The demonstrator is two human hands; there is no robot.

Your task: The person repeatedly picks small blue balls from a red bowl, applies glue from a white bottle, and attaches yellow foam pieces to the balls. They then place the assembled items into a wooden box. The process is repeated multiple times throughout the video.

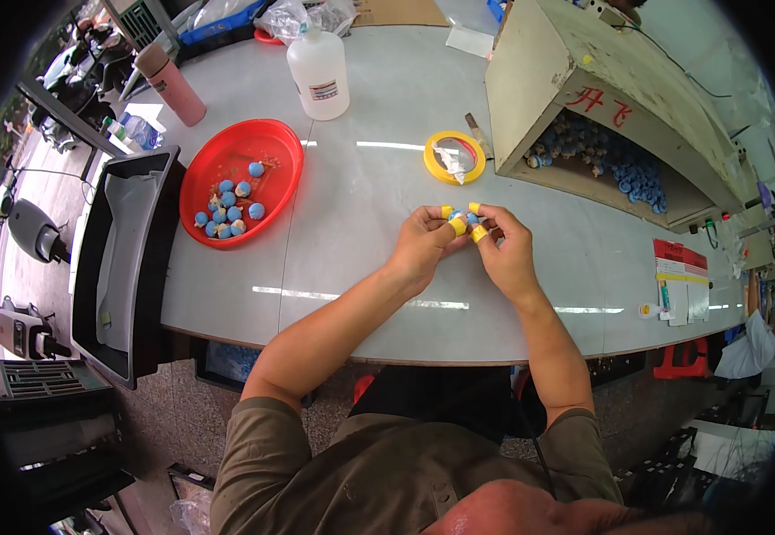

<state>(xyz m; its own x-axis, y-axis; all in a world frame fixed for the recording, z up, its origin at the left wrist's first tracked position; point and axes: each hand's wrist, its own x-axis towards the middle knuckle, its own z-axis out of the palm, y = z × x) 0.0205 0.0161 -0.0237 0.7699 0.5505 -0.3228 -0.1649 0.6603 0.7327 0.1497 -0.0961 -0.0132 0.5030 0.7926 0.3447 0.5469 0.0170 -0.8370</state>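
Over the middle of the grey table, my left hand [423, 245] and my right hand [508, 254] meet fingertip to fingertip. Yellow tape wraps several of my fingertips and thumbs. Pinched between them is a small blue and whitish piece [470, 218], mostly covered by the fingers, so I cannot tell whether it is one part or two. To the left, a round red tray [263, 152] bears several small blue balls [233, 213] with pale bits on them. Just beyond my hands lies a roll of yellow tape [435, 172] with a crumpled white scrap on it.
A beige metal cabinet [552, 45] at the right holds many blue pieces [642, 183]. A black bin [151, 267] stands at the table's left end. Further back are a white plastic jug [321, 76] and a pink bottle [173, 87]. Papers [684, 276] lie at the right.
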